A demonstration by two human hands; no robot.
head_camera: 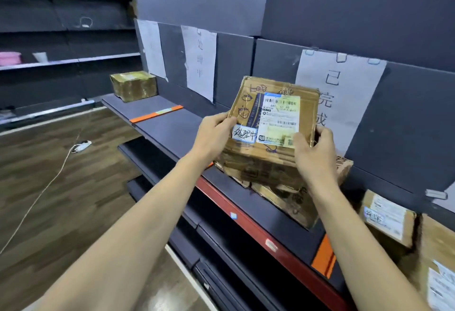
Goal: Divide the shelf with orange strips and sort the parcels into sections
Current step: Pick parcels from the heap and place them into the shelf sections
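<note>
Both bare forearms reach forward from the bottom edge, and at their ends the fingers [322, 131] curl round a worn brown cardboard parcel [273, 113] held up above the shelf. On the left hand [213, 135] the thumb presses the parcel's near face at its lower left corner, just beside a small white handwritten sticker [244, 134]; the other fingers wrap behind the left edge. On the right hand [314, 153] the thumb lies on the lower right of the face while the fingers hook over the right edge. A white and yellow printed shipping label [280, 118] covers much of the tilted face.

Directly under the held parcel sits a pile of crumpled brown cardboard boxes [283, 187] on the dark grey metal shelf [172, 126]. An orange strip [156, 114] lies across the shelf to the left, well apart from the hands, and a second orange strip [324, 256] crosses the shelf's front edge near the right forearm. Beyond the left strip a tape-wrapped brown box [134, 85] stands at the shelf's far end. Right of the second strip rest two more labelled cardboard parcels [386, 219].

White paper sheets with handwritten characters [341, 94] hang on the dark back panel. On the wooden floor [49, 175] to the left lies a white power strip with its cord [81, 146]
</note>
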